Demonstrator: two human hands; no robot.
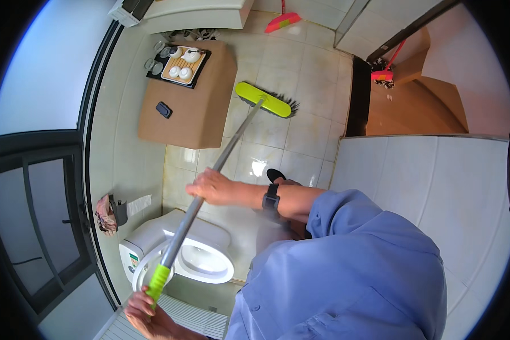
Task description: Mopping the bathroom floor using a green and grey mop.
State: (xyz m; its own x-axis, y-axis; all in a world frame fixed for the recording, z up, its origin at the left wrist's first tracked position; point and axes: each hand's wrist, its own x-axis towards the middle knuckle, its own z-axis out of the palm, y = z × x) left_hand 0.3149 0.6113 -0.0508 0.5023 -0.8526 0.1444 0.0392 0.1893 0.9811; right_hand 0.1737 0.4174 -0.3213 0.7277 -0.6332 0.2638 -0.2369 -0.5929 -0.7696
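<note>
My right hand (212,187), with a black watch (271,199) on its wrist, grips the grey metal pole (229,153) of a broom partway along. Below it, at the bottom left, my left hand (142,312) is closed around the broom's lime-green handle grip (158,281). The pole slants up to a lime-green broom head (276,104), whose dark bristles are over the pale tiled floor (310,136). A white toilet (219,265) with its lid raised stands under the pole near my left hand.
A brown box-like stand (187,114) bears a tea tray (170,68) with cups and a small dark object (164,109). A red broom (282,22) lies at the top. Right of the floor is a mirror (408,85). A paper holder (119,212) hangs on the left wall.
</note>
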